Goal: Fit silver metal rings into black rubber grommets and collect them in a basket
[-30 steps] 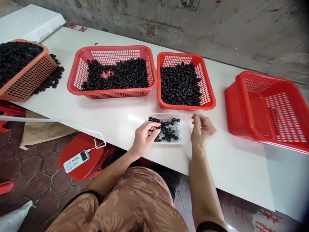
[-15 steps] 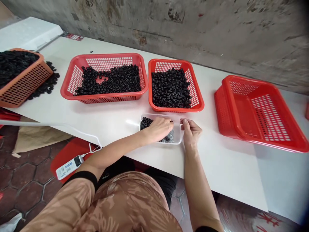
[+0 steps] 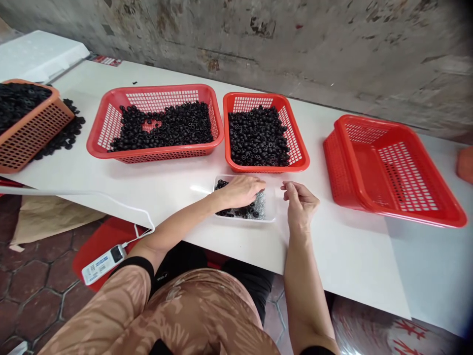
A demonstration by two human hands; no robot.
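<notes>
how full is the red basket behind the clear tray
Mostly full: black rings cover the floor of the red plastic basket, staying below its rim.

Just behind the clear plastic tray (image 3: 269, 204), a red basket (image 3: 266, 168) blocks the way, nearly at its rim. To the tray's right, the white table (image 3: 351, 256) gives a hand room as far as a larger red basket (image 3: 406, 213).

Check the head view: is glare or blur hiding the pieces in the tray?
In the head view, glare streaks the white table beside the clear plastic tray, and the tray floor shines, but the black ring-shaped pieces stay sharp enough to make out. The left hand hides more of them than glare does. Wide-angle distortion bows the table edge; the right corners darken.
</notes>
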